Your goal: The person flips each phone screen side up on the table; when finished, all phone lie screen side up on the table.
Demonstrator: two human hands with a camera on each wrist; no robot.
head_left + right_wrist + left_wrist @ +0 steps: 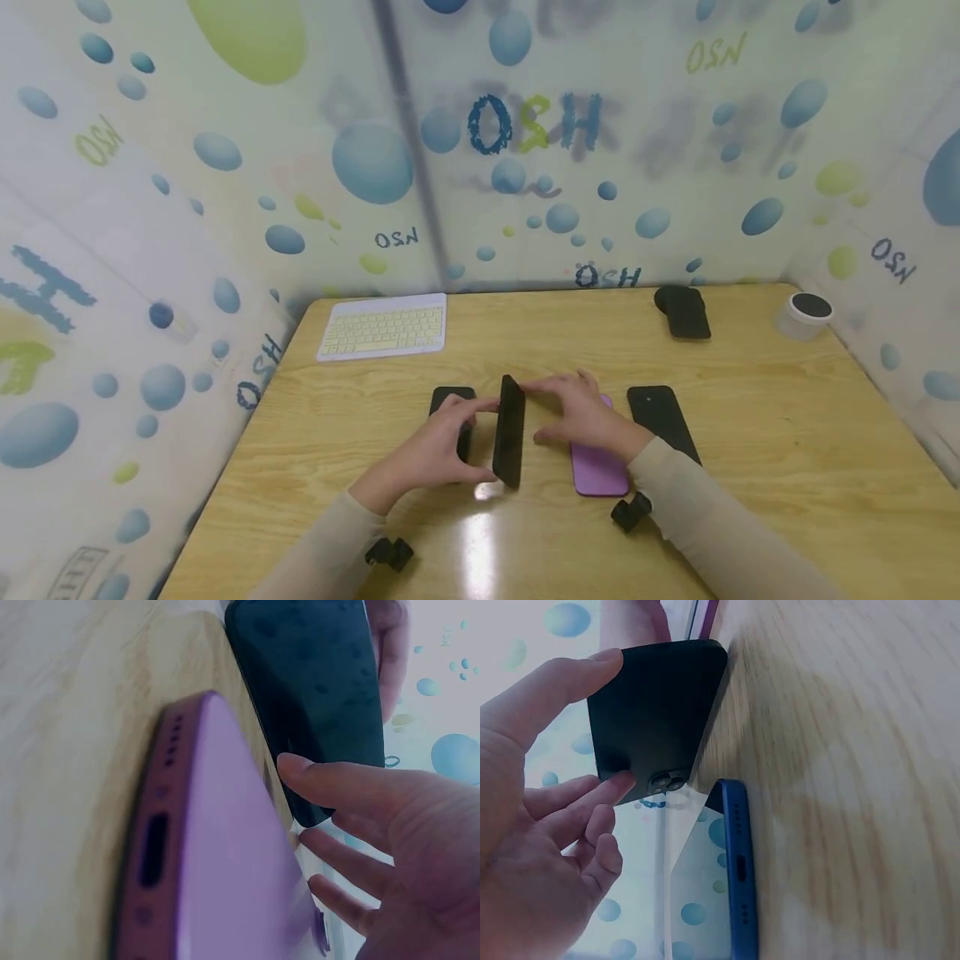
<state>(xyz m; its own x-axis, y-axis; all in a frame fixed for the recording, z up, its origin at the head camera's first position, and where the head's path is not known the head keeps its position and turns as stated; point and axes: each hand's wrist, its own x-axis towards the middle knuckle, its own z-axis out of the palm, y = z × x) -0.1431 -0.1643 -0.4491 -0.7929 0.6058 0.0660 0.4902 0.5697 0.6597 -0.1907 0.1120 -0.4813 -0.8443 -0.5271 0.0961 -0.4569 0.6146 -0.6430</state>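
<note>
A black smartphone point(509, 433) stands on its long edge, nearly upright, between the two hands. My left hand point(438, 450) pinches it along the back, thumb at the near end and fingers close to the camera lenses point(667, 781). My right hand point(581, 410) is at its other side, with a fingertip at the far end and the thumb spread from the screen. A purple phone point(600, 471) lies under the right hand, partly hidden. Behind the left hand lies a dark phone point(453, 392), showing a blue edge point(742, 877) in the left wrist view.
Another black phone point(660, 412) lies right of the purple one, partly under the right sleeve. At the back stand a white keyboard point(384, 327) on the left, a black object point(686, 312) and a white cup-like container point(802, 318) on the right. Patterned walls enclose the wooden table point(787, 467).
</note>
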